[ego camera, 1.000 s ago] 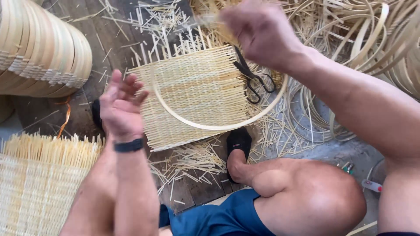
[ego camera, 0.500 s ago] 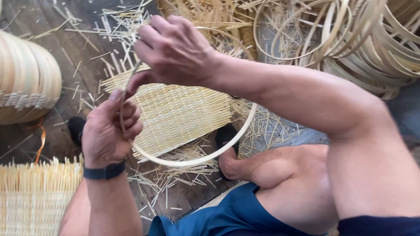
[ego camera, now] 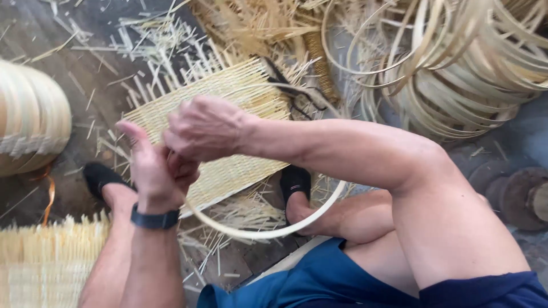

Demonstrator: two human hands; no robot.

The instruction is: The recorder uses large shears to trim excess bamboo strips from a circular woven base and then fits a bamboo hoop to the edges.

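Scattered bamboo slivers cover the wooden floor point(ego camera: 68, 80), where a woven bamboo mat point(ego camera: 228, 108) lies under a thin bamboo hoop point(ego camera: 268, 231). Both hands meet at the hoop's left end: the left hand point(ego camera: 154, 171) is closed around it, the right hand point(ego camera: 202, 128) pinching it from above (fingertips hidden). The step looks like fitting the hoop to the mat; next calls for a firm hold while bending.

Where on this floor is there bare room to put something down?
Barest: dark floor top left, between the stacked baskets and the woven mat, with stray splints. Crowded: hoop pile top right, the mat's middle under both hands.
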